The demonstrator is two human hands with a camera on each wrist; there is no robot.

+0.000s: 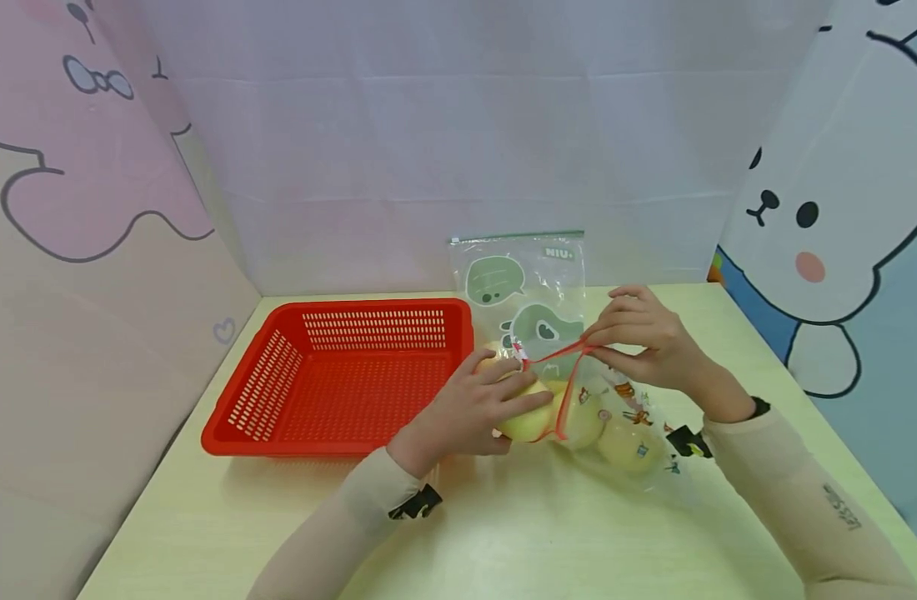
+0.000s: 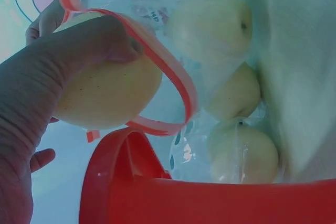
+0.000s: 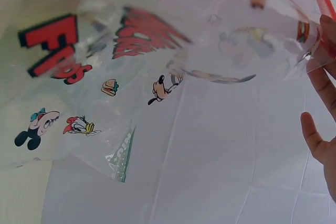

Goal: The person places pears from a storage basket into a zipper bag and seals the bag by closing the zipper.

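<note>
My left hand (image 1: 469,408) grips a round pale yellow pear (image 1: 529,419) at the mouth of a clear zip bag (image 1: 672,468) with a red strip and cartoon prints. In the left wrist view the thumb lies over the speckled pear (image 2: 113,95), and the red strip (image 2: 184,90) loops beside it. My right hand (image 1: 649,337) pinches the red-edged mouth between thumb and fingers and holds it up. Inside this bag lie more pears (image 1: 629,446). Cartoon prints on its wall (image 3: 79,127) fill much of the right wrist view.
A red plastic basket (image 1: 361,306) with slotted walls stands on the left of the pale table (image 1: 503,533), close to my left hand. Behind the hands, a second clear zip bag (image 1: 563,279) with green prints stands upright near the white backdrop (image 1: 458,150). Printed cloths hang on both sides.
</note>
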